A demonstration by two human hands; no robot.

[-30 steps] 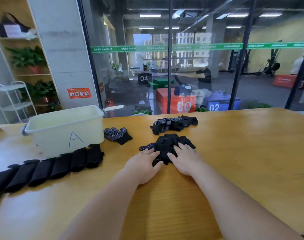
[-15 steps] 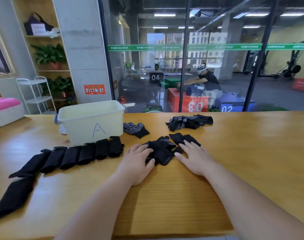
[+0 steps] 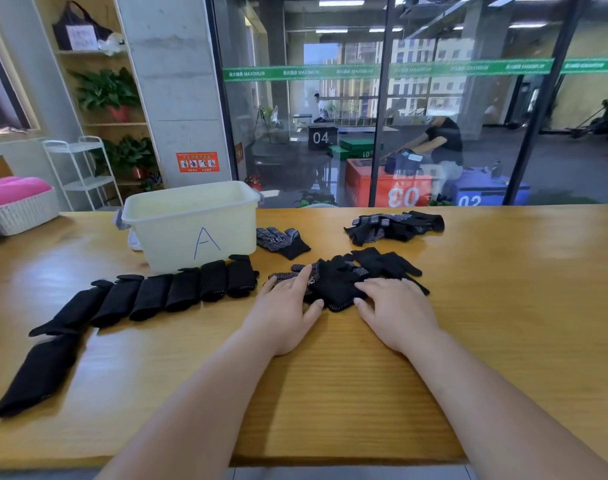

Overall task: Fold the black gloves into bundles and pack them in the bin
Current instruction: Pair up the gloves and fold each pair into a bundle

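Gloves (image 3: 333, 287) of black knit with white grip dots lie in a small overlapping heap on the wooden table (image 3: 503, 306), straight ahead of the person and in front of the bin's right corner. Both hands lie flat on that heap with the fingers straight and pinch nothing. The left hand (image 3: 285, 306) covers the heap's left side, its index finger reaching over a dotted palm. The right hand (image 3: 396, 310) presses the right side, its fingertips on the dark fabric. The hands sit close side by side, with a strip of glove showing between them. One plain black glove (image 3: 387, 265) spreads its fingers out from the heap toward the right, partly under the right hand. The cream plastic bin (image 3: 171, 237), marked with a handwritten letter A, stands to the left and farther back; its inside cannot be seen from this angle. A row of folded black bundles (image 3: 178, 292) begins just in front of the bin and runs diagonally leftward toward the near edge, where a longer bundle (image 3: 39, 372) lies slightly apart. A single dotted glove (image 3: 281, 239) rests just beside the bin's right wall. A further pile of unfolded gloves (image 3: 396, 226) sits toward the table's far edge, by the glass wall (image 3: 330, 116). A white woven basket (image 3: 22, 211) holding pink cloth stands at the far left.
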